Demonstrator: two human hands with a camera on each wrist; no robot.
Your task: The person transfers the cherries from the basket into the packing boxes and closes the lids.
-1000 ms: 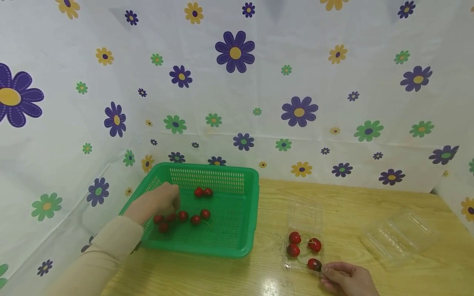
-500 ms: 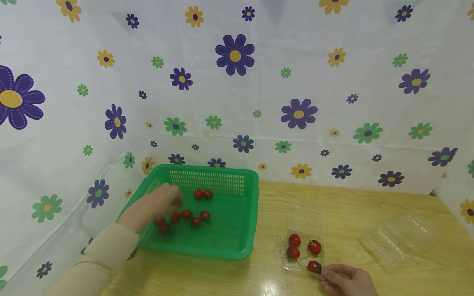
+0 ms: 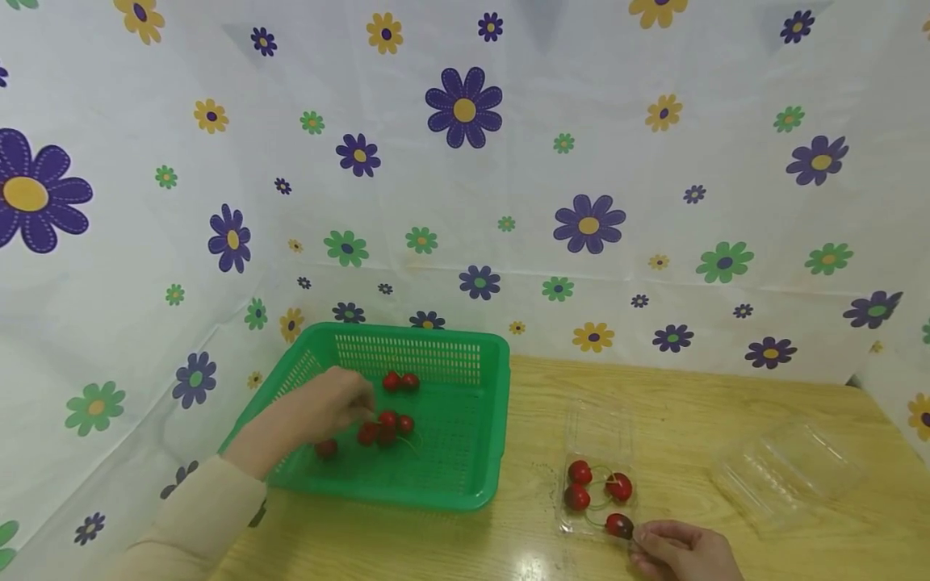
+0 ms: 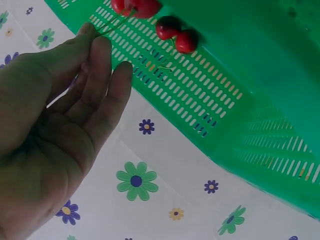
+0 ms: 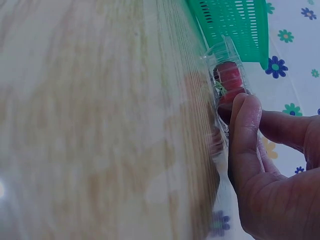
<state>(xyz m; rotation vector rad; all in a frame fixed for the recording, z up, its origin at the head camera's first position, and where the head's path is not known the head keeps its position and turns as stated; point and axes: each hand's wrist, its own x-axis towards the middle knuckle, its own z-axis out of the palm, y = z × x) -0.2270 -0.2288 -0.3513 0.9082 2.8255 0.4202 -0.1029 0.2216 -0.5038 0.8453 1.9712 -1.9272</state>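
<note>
In the head view, the left hand (image 3: 330, 403) is hanging inside the green basket (image 3: 504, 428), beside the clustered cherries (image 3: 388, 420). Four more are lying in the clear box (image 3: 599, 432), its near right corner meeting the right hand (image 3: 684, 550). The transfer seems to be standing partway: at least seven cherries are showing in the basket. A second container (image 3: 788, 472) is resting on the desk (image 3: 676, 428).

In the left wrist view, fingers are narrowly pinching a stem (image 4: 116, 25).

In the right wrist view, fingers are gripping the box's edge.
</note>
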